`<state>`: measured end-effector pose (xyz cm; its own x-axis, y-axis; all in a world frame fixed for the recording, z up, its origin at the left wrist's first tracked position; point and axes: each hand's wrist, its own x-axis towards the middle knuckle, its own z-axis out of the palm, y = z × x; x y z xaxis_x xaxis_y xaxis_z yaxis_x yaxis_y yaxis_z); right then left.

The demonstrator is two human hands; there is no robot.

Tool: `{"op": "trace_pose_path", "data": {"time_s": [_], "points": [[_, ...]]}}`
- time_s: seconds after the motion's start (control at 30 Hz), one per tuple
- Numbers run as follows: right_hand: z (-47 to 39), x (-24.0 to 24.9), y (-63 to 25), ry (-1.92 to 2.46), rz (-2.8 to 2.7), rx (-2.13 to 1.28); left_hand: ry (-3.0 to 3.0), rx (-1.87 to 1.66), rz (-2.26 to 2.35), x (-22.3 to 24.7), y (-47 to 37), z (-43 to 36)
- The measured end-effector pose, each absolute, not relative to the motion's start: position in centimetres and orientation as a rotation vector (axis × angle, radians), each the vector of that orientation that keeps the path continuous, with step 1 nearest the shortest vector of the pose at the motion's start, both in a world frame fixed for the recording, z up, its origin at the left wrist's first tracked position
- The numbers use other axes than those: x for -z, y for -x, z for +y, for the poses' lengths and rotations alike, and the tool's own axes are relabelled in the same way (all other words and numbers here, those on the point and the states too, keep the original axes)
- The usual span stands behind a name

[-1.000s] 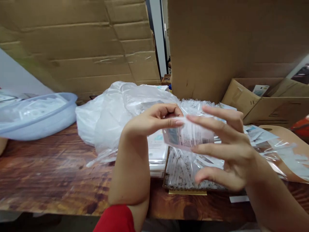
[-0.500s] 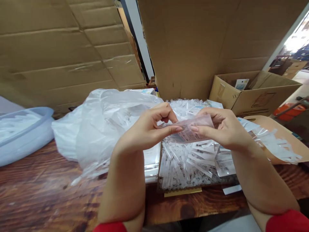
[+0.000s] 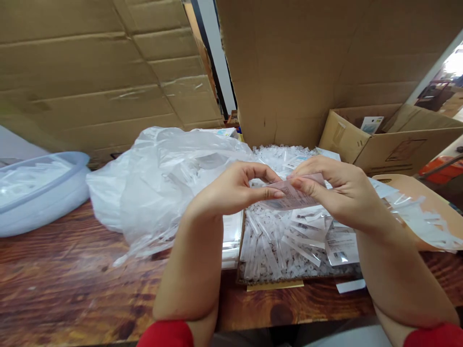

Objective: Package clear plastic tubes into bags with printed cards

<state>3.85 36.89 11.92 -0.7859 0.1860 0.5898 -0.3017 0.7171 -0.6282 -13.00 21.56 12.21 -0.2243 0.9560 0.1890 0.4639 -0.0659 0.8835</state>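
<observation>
A thin, flat, pale pinkish-white packet of translucent film, printed with rows of small dark text (image 3: 304, 197), was held in the air by both hands, its left part pinched by the left hand (image 3: 244, 190) and its upper right part by the right hand (image 3: 331, 188). It lay crosswise, right end a little higher, lower edge slightly bowed, above a heap of small clear plastic pieces (image 3: 265, 253). Fingers hid part of its upper edge.

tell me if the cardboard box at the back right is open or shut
Open: the view reaches over the front of the cardboard box and shows a printed card inside.
</observation>
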Motion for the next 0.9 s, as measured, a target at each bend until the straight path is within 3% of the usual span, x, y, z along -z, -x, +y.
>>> {"op": "trace_pose_path", "data": {"time_s": [0.2,0.37,0.5,0.73,0.9], "points": [[37.1,-11.7,-4.5,-0.056,-2.328,-0.682,-1.697,-1.443,2.041,-11.8,11.8,22.1],[36.1,-11.6,-4.3,-0.049,-2.244,-0.626,-1.843,-1.432,2.283,-12.1,11.2,21.9],[36.1,-12.1,-3.6,0.002,-2.245,-0.834,-1.803,-1.465,2.291,-12.4,11.6,21.6],[39.0,-12.9,-3.3,0.249,-2.39,-1.337,-1.176,-1.337,2.03,-12.1,12.6,22.1],[38.9,-12.1,-3.5,0.247,-2.371,-1.358,-1.179,-1.314,2.043,-12.3,12.4,22.2]]}}
